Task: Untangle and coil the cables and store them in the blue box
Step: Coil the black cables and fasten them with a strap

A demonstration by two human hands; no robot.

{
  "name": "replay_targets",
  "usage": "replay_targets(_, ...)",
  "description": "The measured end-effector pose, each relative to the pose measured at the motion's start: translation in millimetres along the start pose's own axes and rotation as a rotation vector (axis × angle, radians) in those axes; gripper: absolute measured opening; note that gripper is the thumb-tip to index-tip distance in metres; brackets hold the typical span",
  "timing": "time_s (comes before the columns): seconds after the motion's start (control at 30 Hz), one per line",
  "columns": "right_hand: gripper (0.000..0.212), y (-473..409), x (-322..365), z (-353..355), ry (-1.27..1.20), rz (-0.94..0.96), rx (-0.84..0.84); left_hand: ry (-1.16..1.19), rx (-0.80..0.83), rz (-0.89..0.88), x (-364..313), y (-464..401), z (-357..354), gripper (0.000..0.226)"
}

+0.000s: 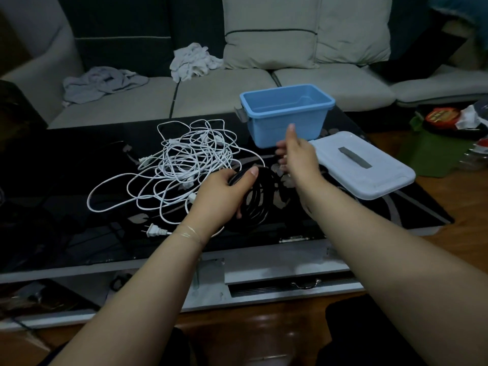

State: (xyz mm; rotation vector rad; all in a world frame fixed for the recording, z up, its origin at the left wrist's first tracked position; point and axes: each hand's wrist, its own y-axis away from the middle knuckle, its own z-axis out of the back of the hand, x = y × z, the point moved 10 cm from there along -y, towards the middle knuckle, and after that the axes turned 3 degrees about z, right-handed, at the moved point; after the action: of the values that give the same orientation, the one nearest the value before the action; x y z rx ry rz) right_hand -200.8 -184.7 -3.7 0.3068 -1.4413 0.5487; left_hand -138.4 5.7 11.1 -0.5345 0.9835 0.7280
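Black cable (254,199), already wound into several loops, hangs in the left hand (220,195), whose thumb lies over the top of the bundle while the fingers curl round it from below. The right hand (295,154) is raised just in front of the blue box (287,114), thumb up and fingers curled; whether it pinches a black strand I cannot tell, since the cable is lost against the dark glossy surface (79,180).

Judging by this, the step in hand is finishing the black coil. To do it well, the left grip should stay firm at one point on the loops so they do not spring apart, and each new turn should be laid the same size as those already there. The free tail is best tucked or wrapped round the bundle before letting go.

White cable (184,165) lies in a loose tangle on the surface to the left, touching or nearly touching the black loops near the left hand, with a white plug (153,230) at its near edge. Lifting the black coil clear and checking that no white strand is caught avoids dragging the heap along.

The blue box stands open at the far right, its white lid (364,165) lying beside it, so the coil can drop straight in.
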Motion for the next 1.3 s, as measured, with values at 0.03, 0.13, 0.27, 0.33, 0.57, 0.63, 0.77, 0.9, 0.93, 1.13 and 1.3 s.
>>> replay_targets(0.03, 0.049, -15, -8, 11, 0.126, 0.007, -0.074, -0.021, -0.009, 0.000, 1, -1, 1, 0.044)
replay_targets(0.13, 0.046, -50, -35, 23, 0.363, -0.033, -0.104, -0.053, -0.034, 0.002, 4, -9, 8, 0.041)
replay_targets(0.27, 0.048, -64, -53, 13, 0.556, -0.124, 0.039, -0.014, -0.048, 0.008, 9, -18, 18, 0.047)
replay_targets(0.33, 0.042, -65, -58, 10, 0.654, -0.151, 0.082, -0.010, -0.050, 0.022, 12, -21, 20, 0.051)
replay_targets(0.57, 0.030, -64, -62, 14, 0.516, -0.120, 0.005, 0.082, -0.026, 0.035, 22, -32, 14, 0.046)
replay_targets(0.63, 0.037, -65, -58, 15, 0.531, -0.058, -0.012, 0.141, 0.004, 0.047, 24, -33, 9, 0.047)
replay_targets(0.77, 0.053, -67, -40, -8, 0.920, 0.125, 0.130, 0.186, 0.017, 0.051, 23, -32, 8, 0.046)
replay_targets(0.9, 0.043, -74, -42, -22, 1.100, 0.170, 0.199, 0.173, 0.020, 0.054, 27, -33, 12, 0.047)
replay_targets(0.93, 0.041, -75, -44, -22, 1.100, 0.164, 0.199, 0.171, 0.021, 0.058, 29, -34, 12, 0.048)
replay_targets(1.13, 0.030, -71, -52, 2, 0.722, 0.045, 0.069, 0.223, 0.031, 0.086, 34, -35, 10, 0.046)
replay_targets(1.3, 0.022, -68, -65, 20, 0.220, -0.161, -0.023, 0.268, 0.044, 0.092, 31, -33, 5, 0.046)
